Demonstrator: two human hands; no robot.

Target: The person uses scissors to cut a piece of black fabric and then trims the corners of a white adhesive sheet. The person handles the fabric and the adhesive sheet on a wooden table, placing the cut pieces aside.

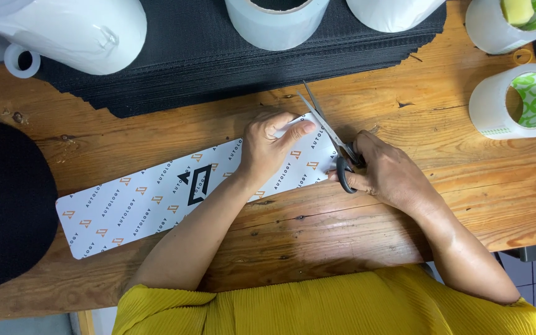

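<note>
Long white printed strip (156, 198) lies diagonally on the wooden table (355, 223), low end at left, high end at right under the hands. Left hand (268, 146) presses down on the strip's upper right end, fingers curled over the edge, thumb flat on the paper; gripping/pinning it, not loose. Right hand (386, 174) sits just right of the strip's end, fingers through the black handles of the scissors (330, 133), closed around them. Blades are parted and point up-left, straddling the strip's right end, just beside the left fingertips. Both hands near each other, strip end between them.

Around: stack of black mesh sheets (218, 62) along the top edge, white tape rolls (516, 102) at right, dark fabric roll (7, 205) at far left. Yellow sleeves at bottom.
</note>
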